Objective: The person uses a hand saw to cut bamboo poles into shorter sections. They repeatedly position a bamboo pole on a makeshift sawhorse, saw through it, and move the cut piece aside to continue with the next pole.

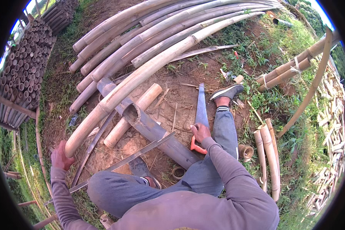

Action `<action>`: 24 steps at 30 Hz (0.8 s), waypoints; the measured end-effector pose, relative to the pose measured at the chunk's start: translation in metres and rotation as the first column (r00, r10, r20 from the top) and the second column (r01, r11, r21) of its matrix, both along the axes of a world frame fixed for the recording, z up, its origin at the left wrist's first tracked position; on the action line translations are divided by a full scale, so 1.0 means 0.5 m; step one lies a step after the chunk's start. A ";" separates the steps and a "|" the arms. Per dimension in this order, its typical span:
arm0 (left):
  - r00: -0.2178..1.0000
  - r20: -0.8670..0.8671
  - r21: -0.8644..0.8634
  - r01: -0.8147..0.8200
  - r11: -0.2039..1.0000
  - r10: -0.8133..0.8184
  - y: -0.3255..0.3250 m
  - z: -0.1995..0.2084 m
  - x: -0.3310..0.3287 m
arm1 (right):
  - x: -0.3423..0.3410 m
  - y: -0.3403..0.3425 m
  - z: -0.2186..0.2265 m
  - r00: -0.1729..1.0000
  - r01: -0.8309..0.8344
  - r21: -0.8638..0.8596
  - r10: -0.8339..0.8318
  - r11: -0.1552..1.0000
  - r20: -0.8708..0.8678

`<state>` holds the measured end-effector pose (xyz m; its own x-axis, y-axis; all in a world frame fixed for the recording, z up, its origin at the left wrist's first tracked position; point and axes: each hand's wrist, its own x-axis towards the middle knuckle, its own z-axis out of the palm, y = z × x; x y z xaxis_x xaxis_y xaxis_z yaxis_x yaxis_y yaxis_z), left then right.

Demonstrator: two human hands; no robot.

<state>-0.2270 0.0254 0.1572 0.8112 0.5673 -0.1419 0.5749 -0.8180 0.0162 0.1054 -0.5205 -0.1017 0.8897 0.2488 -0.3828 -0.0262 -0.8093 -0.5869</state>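
The near end of a long pale bamboo pole (161,62) is in my left hand (62,156), its fingers wrapped round the cut end. This pole slants away to the far right and crosses over a thick dark bamboo length (157,132) with a notch cut in its upper side. My right hand (200,132) is closed on a handsaw (202,105) where the blade meets the orange handle (197,146). The blade points away from me, beside my outstretched leg. A shorter bamboo piece (117,132) lies on the ground under the dark length.
Several long bamboo poles (142,38) lie beyond. A split strip (134,155) crosses above my bent knee. Short pieces (270,161) stand at right; tied poles (287,73) lie farther off. A bamboo stack (25,65) rises at far left, and offcuts (329,153) heap at far right.
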 end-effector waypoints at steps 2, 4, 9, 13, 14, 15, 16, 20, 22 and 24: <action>0.994 -0.008 0.155 -0.110 0.982 0.112 0.042 -0.015 -0.214 | 0.074 0.046 -0.010 0.988 0.113 0.326 -0.142 0.939 0.067; 0.978 -0.029 0.369 -0.183 0.911 0.208 0.053 -0.003 -0.410 | 0.137 0.143 0.055 0.943 0.319 0.660 -0.294 0.681 -0.153; 0.816 0.313 0.659 -0.555 0.508 0.486 0.095 0.020 -0.857 | 0.221 0.374 0.205 0.763 0.645 0.764 0.051 0.005 -0.644; -0.351 0.784 -0.293 -0.936 -0.192 0.513 0.105 -0.049 -0.830 | 0.095 0.513 0.254 0.768 0.631 0.775 0.161 -0.034 -0.619; -0.335 0.759 -0.616 -0.648 0.449 0.558 0.101 -0.108 -0.878 | 0.045 0.549 0.255 0.683 0.719 0.694 0.214 -0.035 -0.698; -0.263 0.687 -0.709 -0.450 0.544 0.678 0.066 -0.213 -0.782 | -0.015 0.573 0.260 0.636 0.757 0.654 0.209 0.020 -0.743; -0.174 0.511 -0.859 -0.092 0.503 0.842 -0.021 -0.264 -0.582 | -0.060 0.585 0.248 0.604 0.766 0.640 0.274 0.059 -0.749; -0.214 0.066 -0.775 0.604 0.185 0.975 -0.184 -0.322 -0.165 | -0.257 0.602 0.259 0.678 0.003 0.743 0.545 0.669 -0.493; -0.638 0.033 -0.861 0.373 0.346 0.769 -0.072 -0.339 -0.170 | -0.264 0.573 0.285 0.567 -0.810 0.223 0.821 0.543 0.061; -0.762 0.018 -0.872 0.305 0.383 0.648 0.041 -0.413 -0.333 | -0.153 0.543 0.275 0.324 -0.770 -0.119 0.545 0.626 0.773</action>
